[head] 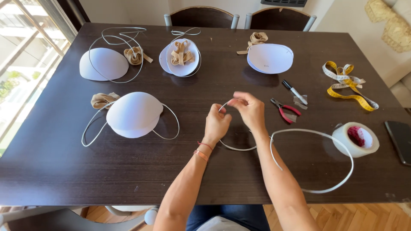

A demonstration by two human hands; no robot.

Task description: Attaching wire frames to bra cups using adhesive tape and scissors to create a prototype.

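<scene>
Hands at table centre: left hand [216, 124] and right hand [250, 110] both pinched shut on one thin white wire [236, 148], curved, looping toward 6 o'clock. Second, larger wire loop [338, 143] at 4 o'clock. Four white moulded foam cups [133, 114] at 9 to 1 o'clock, smooth, domed. Red-handled pliers [286, 109] and black marker [294, 91] at 3 o'clock, touching neither hand. Clear tape roll [355, 139], yellow measuring tape [349, 85] beyond. Dark wooden table [51, 162].
</scene>
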